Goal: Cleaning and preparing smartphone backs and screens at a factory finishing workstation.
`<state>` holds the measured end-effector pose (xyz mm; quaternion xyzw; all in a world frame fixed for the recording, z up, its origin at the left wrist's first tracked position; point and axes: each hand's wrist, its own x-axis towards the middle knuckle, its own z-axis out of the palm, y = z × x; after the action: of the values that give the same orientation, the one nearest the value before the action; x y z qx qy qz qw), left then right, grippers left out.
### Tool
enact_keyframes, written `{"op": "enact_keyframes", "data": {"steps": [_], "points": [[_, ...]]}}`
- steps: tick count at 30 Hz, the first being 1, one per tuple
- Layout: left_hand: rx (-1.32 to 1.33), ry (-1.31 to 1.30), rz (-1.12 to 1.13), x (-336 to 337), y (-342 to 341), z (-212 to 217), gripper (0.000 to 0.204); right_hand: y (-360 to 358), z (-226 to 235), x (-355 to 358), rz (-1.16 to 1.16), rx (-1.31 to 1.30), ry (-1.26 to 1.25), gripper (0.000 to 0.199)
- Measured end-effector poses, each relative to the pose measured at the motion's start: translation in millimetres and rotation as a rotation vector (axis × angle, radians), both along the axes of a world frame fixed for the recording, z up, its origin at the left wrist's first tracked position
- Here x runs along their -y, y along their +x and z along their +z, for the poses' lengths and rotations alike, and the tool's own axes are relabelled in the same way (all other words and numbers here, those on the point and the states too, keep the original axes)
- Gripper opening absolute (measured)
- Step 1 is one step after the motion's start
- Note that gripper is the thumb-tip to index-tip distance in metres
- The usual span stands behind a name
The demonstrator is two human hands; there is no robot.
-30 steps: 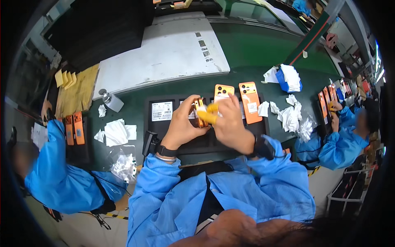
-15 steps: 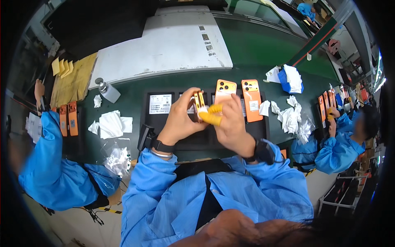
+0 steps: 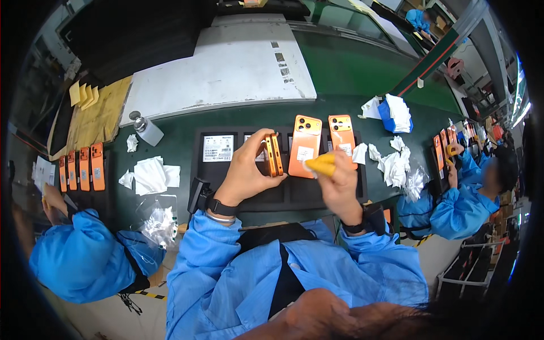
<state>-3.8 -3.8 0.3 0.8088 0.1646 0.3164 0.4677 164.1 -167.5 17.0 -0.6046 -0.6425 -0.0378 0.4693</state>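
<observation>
My left hand (image 3: 247, 174) grips an orange smartphone (image 3: 274, 154) upright, its narrow edge facing me; whether it is one phone or two held together is hard to tell. To its right, my right hand (image 3: 338, 184) wears yellow finger covers and is closed in a pinch. A small white wad (image 3: 307, 165), tissue-like, shows at those fingertips, apart from the held phone. Behind that hand, an orange phone (image 3: 306, 141) and another orange phone (image 3: 341, 126) lie camera side up, each with a white label. They rest on a black compartmented tray (image 3: 198, 187), where a white label card (image 3: 218, 148) also shows.
White wipes (image 3: 152, 174) and a pump bottle (image 3: 148, 131) are on the left. More crumpled wipes (image 3: 395, 164) and a blue box of wipes (image 3: 395, 113) stand right. Co-workers in blue sit either side; several orange phones (image 3: 84, 168) lie by the left one. A white board (image 3: 226, 68) lies behind.
My right hand has moved right and down, away from the held phone, with the white wad at its fingertips. The left co-worker's arm has drawn back, uncovering more phones.
</observation>
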Motion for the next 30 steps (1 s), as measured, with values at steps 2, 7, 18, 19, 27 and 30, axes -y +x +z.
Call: {"op": "enact_keyframes", "data": {"steps": [2, 7, 18, 19, 27, 30], "points": [[-0.002, -0.008, -0.011, 0.1, -0.8, 1.5, 0.085, 4.4, 2.8, 2.3, -0.075, -0.122, 0.013, 0.024], [-0.017, 0.028, 0.000, 4.2, 3.5, 0.3, 0.087, -0.5, 0.2, 2.5, -0.104, -0.166, -0.022, 0.020], [-0.014, 0.045, 0.003, 6.6, 4.3, 1.1, 0.082, -23.6, 21.2, -17.1, 0.068, 0.031, 0.037, 0.021], [-0.012, 0.046, 0.006, 6.5, 4.4, 1.7, 0.082, -25.3, 17.0, -20.0, 0.062, 0.084, -0.002, 0.020], [-0.018, 0.079, 0.029, 8.8, 7.2, 1.5, 0.080, -8.3, 36.2, -68.9, -0.046, 0.103, -0.021, 0.012], [-0.006, 0.081, 0.003, 4.8, 5.7, -1.4, 0.081, -17.4, 24.6, -47.2, -0.010, 0.191, -0.003, 0.012]]}}
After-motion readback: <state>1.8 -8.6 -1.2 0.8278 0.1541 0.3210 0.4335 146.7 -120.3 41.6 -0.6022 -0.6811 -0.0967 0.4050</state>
